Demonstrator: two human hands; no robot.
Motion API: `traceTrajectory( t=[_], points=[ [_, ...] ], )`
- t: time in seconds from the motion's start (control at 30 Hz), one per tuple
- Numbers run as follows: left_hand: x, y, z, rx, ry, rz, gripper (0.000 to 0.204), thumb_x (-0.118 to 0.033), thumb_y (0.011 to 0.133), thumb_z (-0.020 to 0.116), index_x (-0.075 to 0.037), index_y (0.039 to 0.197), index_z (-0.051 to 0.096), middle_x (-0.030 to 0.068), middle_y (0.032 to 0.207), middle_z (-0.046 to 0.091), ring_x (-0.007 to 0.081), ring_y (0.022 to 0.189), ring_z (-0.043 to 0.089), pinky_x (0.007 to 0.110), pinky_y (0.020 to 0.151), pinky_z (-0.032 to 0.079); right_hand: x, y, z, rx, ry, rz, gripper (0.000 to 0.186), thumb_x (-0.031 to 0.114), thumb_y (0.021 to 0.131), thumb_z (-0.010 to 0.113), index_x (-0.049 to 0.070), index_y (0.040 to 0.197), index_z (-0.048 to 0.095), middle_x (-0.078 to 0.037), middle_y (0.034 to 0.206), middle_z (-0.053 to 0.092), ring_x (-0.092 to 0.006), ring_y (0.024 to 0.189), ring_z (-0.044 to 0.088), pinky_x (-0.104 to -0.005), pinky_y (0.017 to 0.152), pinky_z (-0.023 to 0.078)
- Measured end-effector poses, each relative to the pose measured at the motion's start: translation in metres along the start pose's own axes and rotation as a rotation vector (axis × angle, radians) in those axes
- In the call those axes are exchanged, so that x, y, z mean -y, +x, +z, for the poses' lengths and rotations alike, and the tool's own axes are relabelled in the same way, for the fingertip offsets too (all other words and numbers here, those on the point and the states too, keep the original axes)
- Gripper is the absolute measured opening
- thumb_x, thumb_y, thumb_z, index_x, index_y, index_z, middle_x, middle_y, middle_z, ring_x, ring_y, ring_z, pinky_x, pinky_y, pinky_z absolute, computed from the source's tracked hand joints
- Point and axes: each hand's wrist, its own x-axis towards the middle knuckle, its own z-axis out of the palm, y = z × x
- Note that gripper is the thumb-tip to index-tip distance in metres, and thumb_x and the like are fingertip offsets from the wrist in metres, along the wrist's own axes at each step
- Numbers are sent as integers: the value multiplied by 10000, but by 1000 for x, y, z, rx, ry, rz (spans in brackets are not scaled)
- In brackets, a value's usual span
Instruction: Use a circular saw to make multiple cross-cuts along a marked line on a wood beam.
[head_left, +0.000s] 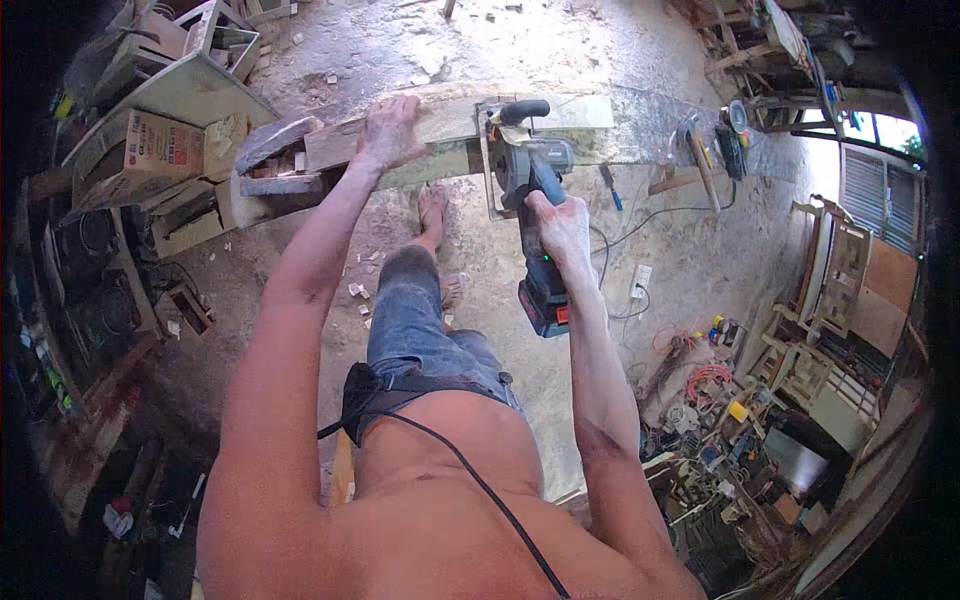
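Blue denim shorts, black cord

My left arm reaches forward, slanting inward, and my left hand rests palm down, opened out rather than clenched. My right arm stretches forward too, slightly bent, its right hand curled into a firm grip. Below my bare belly, one bare foot is planted ahead.
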Motion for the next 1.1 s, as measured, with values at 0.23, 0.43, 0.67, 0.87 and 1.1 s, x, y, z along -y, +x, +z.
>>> traceTrajectory(
  t=[0.23,0.43,0.67,0.87,1.1],
  points=[
    [3,0,5,-31,-43,1,774,-479,730,977,-61,1294,649,151,1274,725,336,1301,690,510,1091,507,19,13,2,9,-140,-35,583,479,918,723,-101,901,785,-315,767,731,-427,786,798,-523,755,584],
    [2,0,7,-26,2,-9,835,-494,738,982,-47,1348,627,160,1336,716,355,1329,674,512,1119,499,39,20,1,3,-102,-26,589,477,913,720,-109,907,776,-315,763,731,-421,771,795,-505,744,585],
    [2,1,4,53,-17,-47,902,-534,732,977,-29,1384,611,182,1367,709,357,1353,664,510,1155,498,55,51,-2,35,-152,-22,605,483,893,747,-121,854,764,-287,707,714,-397,739,787,-516,750,587],
    [0,-1,2,23,-11,-30,894,-510,729,976,-14,1378,612,187,1361,712,355,1350,666,508,1158,497,63,72,2,37,-138,-53,624,494,892,753,-127,835,771,-300,733,739,-417,766,793,-522,783,594],
    [7,0,12,-142,18,59,750,-492,722,960,-37,1233,652,149,1182,723,316,1203,704,481,1041,517,93,106,5,37,-143,-74,611,497,910,749,-112,875,792,-286,744,748,-384,753,783,-515,784,592]
  ],
)
